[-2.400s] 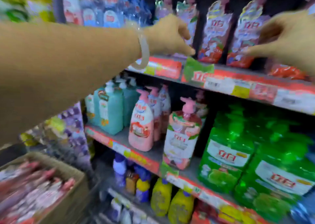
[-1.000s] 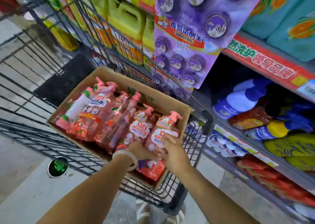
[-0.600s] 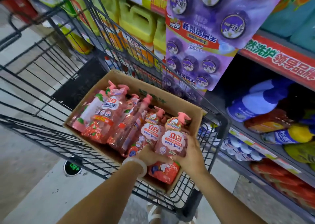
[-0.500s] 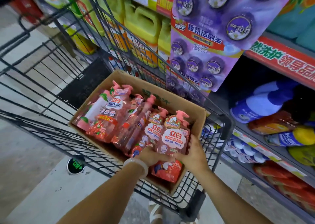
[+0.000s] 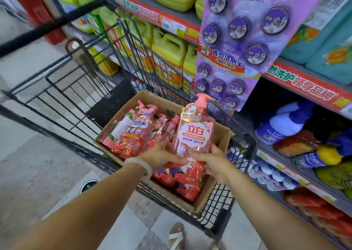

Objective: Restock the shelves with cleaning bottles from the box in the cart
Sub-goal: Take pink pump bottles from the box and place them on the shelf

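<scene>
Left hand (image 5: 163,153) and right hand (image 5: 214,159) clasp the lower sides of one pink pump bottle (image 5: 194,133), held upright above the cardboard box (image 5: 211,194) in the wire cart (image 5: 242,135). Its base is hidden behind the fingers. More pink bottles (image 5: 133,131) lie packed in the box, blurred. The shelves (image 5: 302,78) stand just right of the cart; open floor (image 5: 28,164) lies left.

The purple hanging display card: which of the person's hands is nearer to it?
Right. The right hand grips the pink bottle below the purple card; the left hand holds the bottle's far side.
</scene>
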`<action>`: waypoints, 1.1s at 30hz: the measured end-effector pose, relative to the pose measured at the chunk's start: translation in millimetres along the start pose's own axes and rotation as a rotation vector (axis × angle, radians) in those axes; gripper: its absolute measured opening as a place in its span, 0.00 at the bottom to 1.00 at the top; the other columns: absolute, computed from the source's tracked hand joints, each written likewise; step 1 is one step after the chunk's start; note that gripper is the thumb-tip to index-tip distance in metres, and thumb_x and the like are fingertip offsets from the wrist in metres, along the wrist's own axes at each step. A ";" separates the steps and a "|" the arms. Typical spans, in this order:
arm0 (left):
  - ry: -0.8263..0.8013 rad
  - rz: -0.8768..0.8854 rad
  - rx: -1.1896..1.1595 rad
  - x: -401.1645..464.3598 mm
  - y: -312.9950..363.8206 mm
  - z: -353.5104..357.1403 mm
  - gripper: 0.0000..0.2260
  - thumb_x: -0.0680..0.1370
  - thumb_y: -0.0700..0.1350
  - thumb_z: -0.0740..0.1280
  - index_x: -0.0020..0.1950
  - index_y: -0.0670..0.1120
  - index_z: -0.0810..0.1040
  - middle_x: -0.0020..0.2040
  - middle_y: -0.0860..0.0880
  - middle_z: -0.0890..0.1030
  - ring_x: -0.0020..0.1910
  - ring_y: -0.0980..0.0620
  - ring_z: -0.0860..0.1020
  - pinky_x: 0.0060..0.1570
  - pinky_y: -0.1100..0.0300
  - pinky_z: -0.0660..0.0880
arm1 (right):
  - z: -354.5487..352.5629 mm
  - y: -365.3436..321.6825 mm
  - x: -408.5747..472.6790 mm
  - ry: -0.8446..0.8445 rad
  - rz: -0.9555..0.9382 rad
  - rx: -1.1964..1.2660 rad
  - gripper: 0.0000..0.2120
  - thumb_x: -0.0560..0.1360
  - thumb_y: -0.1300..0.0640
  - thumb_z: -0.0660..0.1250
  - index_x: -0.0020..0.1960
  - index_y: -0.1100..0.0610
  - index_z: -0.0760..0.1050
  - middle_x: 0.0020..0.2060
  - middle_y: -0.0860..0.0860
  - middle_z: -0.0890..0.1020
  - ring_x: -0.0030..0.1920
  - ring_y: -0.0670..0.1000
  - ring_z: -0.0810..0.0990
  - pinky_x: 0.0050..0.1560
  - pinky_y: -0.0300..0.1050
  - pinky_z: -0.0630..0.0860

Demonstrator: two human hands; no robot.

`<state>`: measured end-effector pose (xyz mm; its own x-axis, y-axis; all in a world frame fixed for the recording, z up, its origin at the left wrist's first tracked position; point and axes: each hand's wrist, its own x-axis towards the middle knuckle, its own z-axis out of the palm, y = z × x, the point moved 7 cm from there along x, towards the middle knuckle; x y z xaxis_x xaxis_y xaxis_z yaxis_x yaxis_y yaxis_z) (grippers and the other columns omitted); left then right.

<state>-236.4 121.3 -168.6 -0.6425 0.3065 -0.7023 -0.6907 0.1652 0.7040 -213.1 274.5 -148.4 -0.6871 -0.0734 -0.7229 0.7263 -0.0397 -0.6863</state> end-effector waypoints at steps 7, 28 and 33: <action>-0.054 0.130 0.009 -36.3 58.9 19.9 0.32 0.62 0.39 0.79 0.63 0.35 0.72 0.59 0.42 0.80 0.53 0.45 0.82 0.61 0.48 0.75 | -15.9 -53.8 -54.6 0.035 -0.183 0.056 0.16 0.68 0.60 0.75 0.53 0.51 0.74 0.45 0.47 0.84 0.45 0.48 0.82 0.38 0.43 0.76; -0.278 0.705 0.198 -248.2 209.1 341.6 0.38 0.51 0.42 0.79 0.58 0.35 0.72 0.51 0.37 0.83 0.46 0.43 0.82 0.52 0.51 0.78 | -231.9 -123.4 -408.5 0.280 -0.831 0.018 0.15 0.68 0.68 0.73 0.49 0.53 0.76 0.40 0.46 0.84 0.35 0.43 0.83 0.32 0.36 0.78; -0.344 0.816 0.244 -293.0 226.0 427.5 0.42 0.43 0.49 0.83 0.54 0.39 0.75 0.49 0.41 0.85 0.48 0.40 0.83 0.54 0.47 0.77 | -290.0 -123.1 -486.5 0.375 -0.922 0.003 0.14 0.69 0.69 0.72 0.47 0.53 0.76 0.35 0.45 0.83 0.30 0.40 0.81 0.27 0.31 0.74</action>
<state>-62.4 469.7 241.3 -0.7391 0.6705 0.0647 0.0479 -0.0435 0.9979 25.4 604.0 264.4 -0.9447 0.3073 0.1143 -0.0957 0.0749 -0.9926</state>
